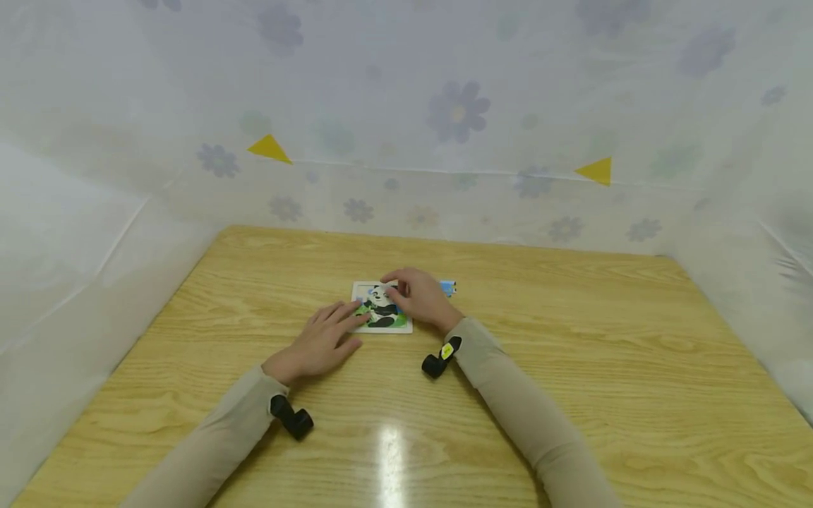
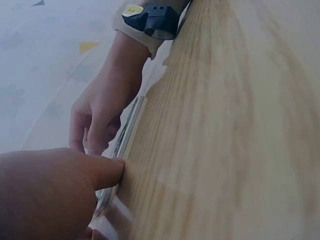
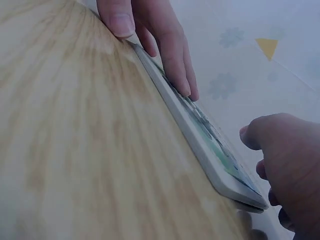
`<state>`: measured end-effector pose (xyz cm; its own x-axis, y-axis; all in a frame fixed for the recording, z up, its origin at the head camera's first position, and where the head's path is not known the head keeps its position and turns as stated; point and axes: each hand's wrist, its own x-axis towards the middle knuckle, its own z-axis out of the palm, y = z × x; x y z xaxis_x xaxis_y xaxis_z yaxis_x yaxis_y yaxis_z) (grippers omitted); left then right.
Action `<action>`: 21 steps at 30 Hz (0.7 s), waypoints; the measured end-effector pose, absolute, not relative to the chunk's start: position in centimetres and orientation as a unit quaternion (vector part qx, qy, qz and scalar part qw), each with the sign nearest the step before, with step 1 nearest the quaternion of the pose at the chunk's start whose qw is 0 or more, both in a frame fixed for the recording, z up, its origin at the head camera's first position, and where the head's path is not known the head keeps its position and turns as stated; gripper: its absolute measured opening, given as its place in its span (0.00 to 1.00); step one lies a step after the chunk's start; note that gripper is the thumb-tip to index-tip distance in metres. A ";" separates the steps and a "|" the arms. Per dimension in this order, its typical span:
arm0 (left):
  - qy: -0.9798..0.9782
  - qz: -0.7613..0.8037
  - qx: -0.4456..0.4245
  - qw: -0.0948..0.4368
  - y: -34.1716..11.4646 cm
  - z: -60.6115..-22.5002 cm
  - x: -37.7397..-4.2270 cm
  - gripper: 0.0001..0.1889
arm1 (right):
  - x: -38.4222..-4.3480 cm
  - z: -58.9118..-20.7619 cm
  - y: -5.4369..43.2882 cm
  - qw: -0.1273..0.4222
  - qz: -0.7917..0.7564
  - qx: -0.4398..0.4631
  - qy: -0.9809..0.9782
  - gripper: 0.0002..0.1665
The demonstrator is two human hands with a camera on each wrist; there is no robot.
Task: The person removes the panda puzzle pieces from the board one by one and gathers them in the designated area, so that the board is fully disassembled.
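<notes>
A small square panda puzzle board point(image 1: 383, 315) lies flat on the wooden table point(image 1: 571, 367). My left hand point(image 1: 320, 341) rests flat beside the board's left edge, its straight fingers reaching onto the near-left corner. In the left wrist view its thumb point(image 2: 107, 170) touches the board's edge point(image 2: 131, 127). My right hand point(image 1: 416, 296) covers the board's far-right part. In the right wrist view its fingers point(image 3: 175, 60) press down on the puzzle board's face point(image 3: 210, 140) while the thumb point(image 3: 117, 20) sits at the rim. A loose blue puzzle piece point(image 1: 448, 287) lies just beyond the right hand.
A white floral cloth point(image 1: 457, 113) walls the table at the back and on both sides. Black wrist cameras point(image 1: 292, 418) point(image 1: 440, 360) sit on both beige sleeves. Bare wood extends around the board on all sides.
</notes>
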<state>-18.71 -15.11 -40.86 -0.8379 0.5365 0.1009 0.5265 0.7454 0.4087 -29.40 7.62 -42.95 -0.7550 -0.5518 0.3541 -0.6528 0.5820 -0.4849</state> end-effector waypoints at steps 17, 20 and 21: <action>0.934 0.211 0.285 0.029 -15.3 -40.9 -18.9 0.25 | -30.6 -41.9 7.1 -0.035 0.247 0.380 -0.891 0.24; 0.933 0.216 0.288 0.026 -15.2 -40.8 -18.7 0.25 | -30.8 -41.6 7.2 -0.065 0.248 0.387 -0.886 0.24; 0.932 0.216 0.289 0.023 -15.2 -40.8 -18.7 0.25 | -30.9 -41.4 7.2 -0.073 0.249 0.391 -0.883 0.24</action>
